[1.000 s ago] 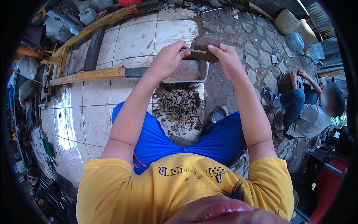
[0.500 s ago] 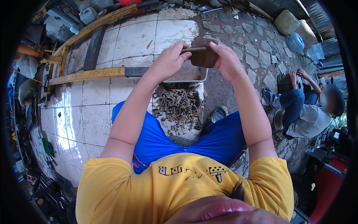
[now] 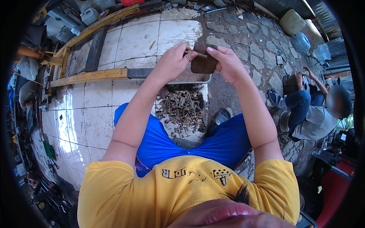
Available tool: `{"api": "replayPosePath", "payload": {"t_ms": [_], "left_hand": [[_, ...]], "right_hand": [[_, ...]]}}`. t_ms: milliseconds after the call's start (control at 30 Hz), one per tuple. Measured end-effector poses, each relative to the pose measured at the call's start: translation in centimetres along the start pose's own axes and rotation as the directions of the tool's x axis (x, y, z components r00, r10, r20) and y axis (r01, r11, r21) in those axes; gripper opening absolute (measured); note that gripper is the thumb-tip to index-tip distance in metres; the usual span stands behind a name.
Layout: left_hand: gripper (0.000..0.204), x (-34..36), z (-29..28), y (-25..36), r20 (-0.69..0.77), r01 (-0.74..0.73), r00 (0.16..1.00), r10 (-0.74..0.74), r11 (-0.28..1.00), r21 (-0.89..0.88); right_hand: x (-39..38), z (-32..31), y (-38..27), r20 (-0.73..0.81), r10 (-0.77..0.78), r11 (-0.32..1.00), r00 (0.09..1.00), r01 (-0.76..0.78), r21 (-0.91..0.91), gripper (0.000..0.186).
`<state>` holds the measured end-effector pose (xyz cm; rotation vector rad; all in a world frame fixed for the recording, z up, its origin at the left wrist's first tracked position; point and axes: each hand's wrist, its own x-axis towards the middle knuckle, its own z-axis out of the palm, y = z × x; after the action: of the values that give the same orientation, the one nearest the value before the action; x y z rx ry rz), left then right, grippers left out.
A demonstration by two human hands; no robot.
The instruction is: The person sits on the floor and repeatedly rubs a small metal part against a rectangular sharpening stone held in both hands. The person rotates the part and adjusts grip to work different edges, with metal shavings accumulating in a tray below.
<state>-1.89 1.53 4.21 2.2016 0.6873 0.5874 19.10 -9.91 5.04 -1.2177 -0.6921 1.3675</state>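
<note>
Out in front of me, my left hand (image 3: 172, 61) pinches the left end of a thin, rod-like metal piece (image 3: 200, 55) between thumb and fingers. My right hand (image 3: 230, 65) grips a brown sheet (image 3: 202, 67) that looks like sandpaper. The sheet is folded about the rod's right part, with one flap below the rod and another above it. The rod's right end is hidden by the sheet. Beneath both hands lies a shallow metal tray (image 3: 208, 78), partly covered from view. Closer to me, a heap of rusty bolts and nuts (image 3: 181, 108) is spread on the floor between my legs.
A yellow and black metal frame (image 3: 91, 76) stands on the white tiles at left. Stone paving (image 3: 262, 53) begins to the right. A co-worker (image 3: 313, 117) sits low at the right. Plastic jugs (image 3: 301, 42) stand at the far right, and a red panel (image 3: 336, 190) at lower right.
My right hand has shifted left and slightly down along the rod, carrying the brown sheet closer to my left hand. The left hand stays nearly still. The co-worker's hands have moved a little.
</note>
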Motion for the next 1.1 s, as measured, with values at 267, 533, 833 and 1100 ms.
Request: {"api": "replayPosePath", "payload": {"t_ms": [267, 533, 833, 1100], "left_hand": [[0.051, 0.1, 0.1, -0.4, -0.022, 0.01, 1.0, -0.008, 0.997, 0.077], [0.04, 0.1, 0.0, -0.1, -0.037, 0.038, 0.999, -0.032, 0.987, 0.153], [0.034, 0.2, -0.2, 0.3, -0.042, 0.057, 0.998, -0.051, 0.986, 0.156], [0.034, 0.1, -0.4, 0.2, -0.064, 0.021, 0.998, -0.005, 0.969, 0.247]], "right_hand": [[-0.4, 1.1, -0.3, -0.002, 0.013, 0.996, 1.0, -0.013, 0.088, 0.03], [0.8, 0.1, 1.6, -0.017, 0.028, 0.999, 0.999, -0.027, 0.034, 0.031], [-0.1, 1.4, 0.8, -0.019, 0.082, 0.996, 0.996, -0.082, 0.019, 0.032], [-0.7, 1.5, -0.2, 0.002, 0.05, 0.998, 0.999, -0.05, 0.044, 0.036]]}}
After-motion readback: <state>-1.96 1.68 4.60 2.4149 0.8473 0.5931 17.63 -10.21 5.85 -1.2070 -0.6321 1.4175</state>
